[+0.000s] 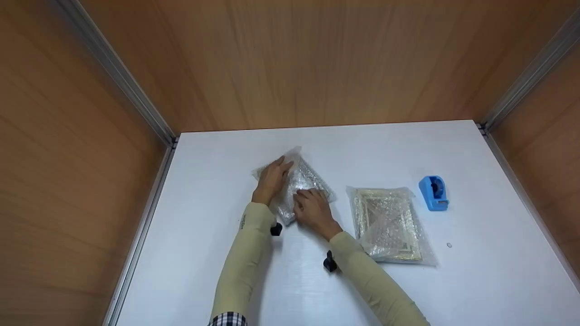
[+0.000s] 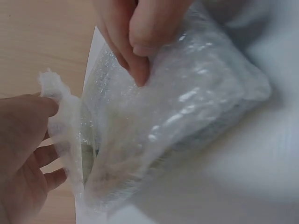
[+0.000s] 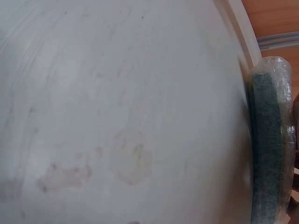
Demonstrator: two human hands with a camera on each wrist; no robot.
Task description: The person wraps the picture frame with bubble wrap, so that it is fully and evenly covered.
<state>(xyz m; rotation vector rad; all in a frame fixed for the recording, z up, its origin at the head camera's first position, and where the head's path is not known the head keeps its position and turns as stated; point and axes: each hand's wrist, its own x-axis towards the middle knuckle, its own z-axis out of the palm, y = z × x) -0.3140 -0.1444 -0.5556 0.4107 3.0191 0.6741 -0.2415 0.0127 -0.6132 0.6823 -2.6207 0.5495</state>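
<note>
A flat package (image 1: 301, 183) wrapped in clear bubble wrap lies turned at an angle toward the back of the white table. At its far left side, my left hand (image 1: 273, 179) pinches a loose flap of the bubble wrap (image 2: 70, 126), thumb in front and fingers behind. The flap stands lifted, leaving a gap beside the item inside. My right hand (image 1: 312, 210) is on the near right part of the package, its fingertips pressing the wrap in the left wrist view. A dark green side (image 3: 266, 140) shows through the plastic in the right wrist view.
To the right lies a bubble-wrapped picture frame (image 1: 389, 226) with a pale ornate border. Beyond it stands a blue tape dispenser (image 1: 434, 194), with a small ring-like scrap (image 1: 449, 245) nearer me. Wooden panels (image 1: 290, 63) enclose the table (image 1: 195, 271) at the back and sides.
</note>
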